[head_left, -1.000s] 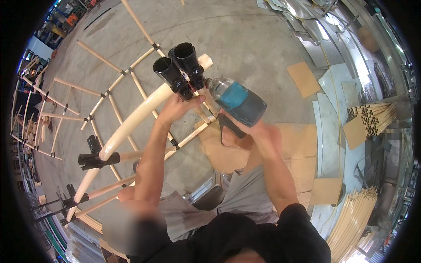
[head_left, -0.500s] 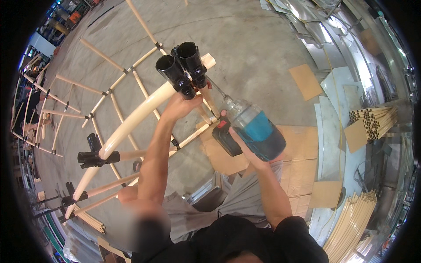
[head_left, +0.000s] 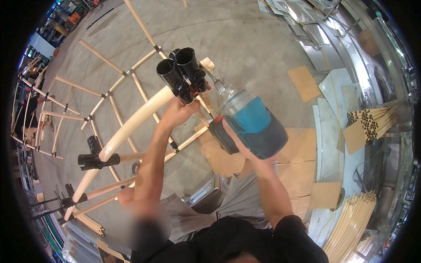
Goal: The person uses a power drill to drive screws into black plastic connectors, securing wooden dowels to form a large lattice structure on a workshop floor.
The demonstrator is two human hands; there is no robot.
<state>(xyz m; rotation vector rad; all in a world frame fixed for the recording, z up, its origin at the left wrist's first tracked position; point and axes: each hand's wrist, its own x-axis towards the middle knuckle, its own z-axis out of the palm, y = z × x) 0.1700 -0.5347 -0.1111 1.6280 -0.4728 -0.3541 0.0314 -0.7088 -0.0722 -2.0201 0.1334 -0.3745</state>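
Power drill (head_left: 252,116), any writing blurred: right hand (head_left: 245,149) grips it, left hand (head_left: 177,112) black joint (head_left: 179,84).

Workshop or factory floor, seen from above. Grey concrete (head_left: 250,37) stretches away beyond the fingers (head_left: 195,106) of the left hand (head_left: 176,115). To the fingers' left stands a lattice frame (head_left: 141,87) of cream pipes joined by black fittings; just to their right is a power drill (head_left: 254,117). Farther right lie metal sheets (head_left: 326,131) and pipe bundles (head_left: 353,221). Flattened cardboard (head_left: 298,168) lies below and right of the fingers.
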